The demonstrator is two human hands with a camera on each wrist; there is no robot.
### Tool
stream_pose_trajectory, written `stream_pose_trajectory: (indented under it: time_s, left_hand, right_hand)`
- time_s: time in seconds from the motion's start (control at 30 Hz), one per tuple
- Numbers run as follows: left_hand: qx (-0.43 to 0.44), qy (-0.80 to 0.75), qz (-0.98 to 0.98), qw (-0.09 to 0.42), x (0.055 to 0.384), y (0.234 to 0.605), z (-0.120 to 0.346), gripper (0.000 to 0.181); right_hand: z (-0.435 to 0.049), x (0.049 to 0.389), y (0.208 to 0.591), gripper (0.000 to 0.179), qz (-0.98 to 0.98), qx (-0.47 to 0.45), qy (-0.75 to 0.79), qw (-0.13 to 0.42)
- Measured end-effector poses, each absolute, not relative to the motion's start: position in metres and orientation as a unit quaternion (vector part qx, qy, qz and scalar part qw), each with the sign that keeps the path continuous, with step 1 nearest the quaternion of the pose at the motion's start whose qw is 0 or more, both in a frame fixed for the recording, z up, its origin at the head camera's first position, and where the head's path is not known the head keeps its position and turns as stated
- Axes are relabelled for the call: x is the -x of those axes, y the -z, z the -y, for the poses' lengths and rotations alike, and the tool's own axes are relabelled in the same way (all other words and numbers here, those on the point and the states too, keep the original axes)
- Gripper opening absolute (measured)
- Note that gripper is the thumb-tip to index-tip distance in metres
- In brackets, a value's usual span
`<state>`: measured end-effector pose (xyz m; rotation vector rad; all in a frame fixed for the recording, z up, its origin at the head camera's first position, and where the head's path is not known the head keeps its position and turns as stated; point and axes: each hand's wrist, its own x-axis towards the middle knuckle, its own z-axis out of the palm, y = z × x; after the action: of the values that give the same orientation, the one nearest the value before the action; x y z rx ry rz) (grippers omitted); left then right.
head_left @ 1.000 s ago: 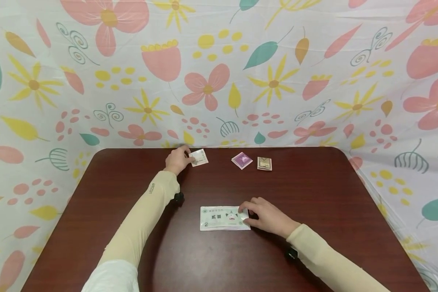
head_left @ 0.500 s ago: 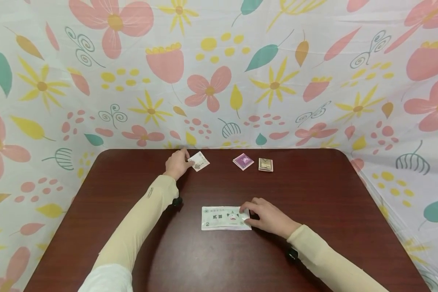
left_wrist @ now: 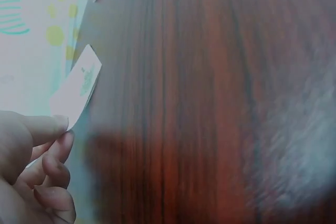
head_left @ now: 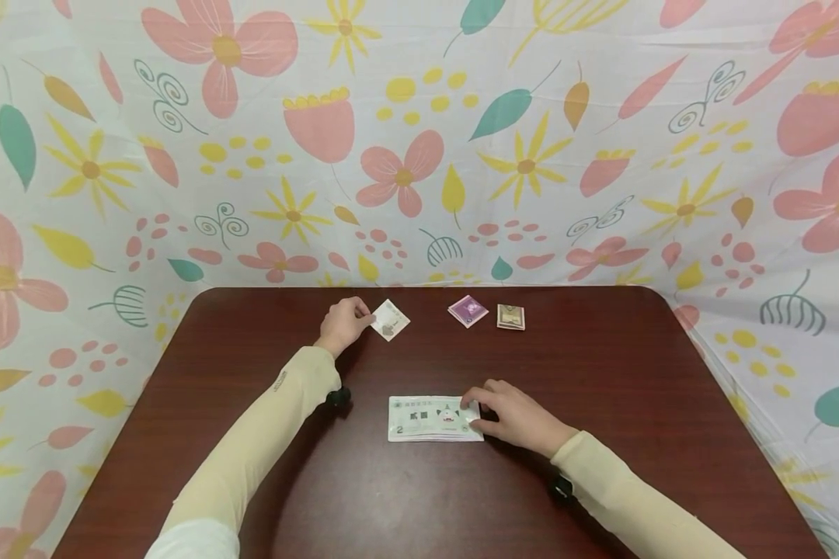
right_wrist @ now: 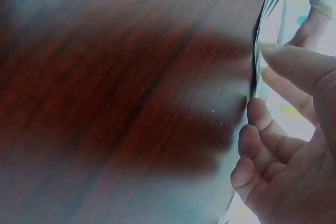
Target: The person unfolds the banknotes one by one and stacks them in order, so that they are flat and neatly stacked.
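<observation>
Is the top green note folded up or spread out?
Spread out: the green note lies long and flat, its face showing except where the right hand covers one end.

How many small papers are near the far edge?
3: white one pinched by the left hand, purple one right of it, brown one rightmost; more may lie underneath.

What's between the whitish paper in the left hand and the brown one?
The head view shows a purple paper between the whitish paper and the brown paper, bare table either side.
</observation>
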<state>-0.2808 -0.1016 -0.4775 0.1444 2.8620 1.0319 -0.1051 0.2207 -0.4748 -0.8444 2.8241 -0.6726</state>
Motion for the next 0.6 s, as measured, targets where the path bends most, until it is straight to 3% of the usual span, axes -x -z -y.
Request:
stream_pose_trajectory:
  time_s: [0.6]
  left_hand:
    - [-0.091,-0.427,-0.899,0.024,0.243,0.485,0.103,0.011]
  right_hand:
    - [-0.22,0.105,0.475,0.028,-0.932,0.282,0.223,0.052]
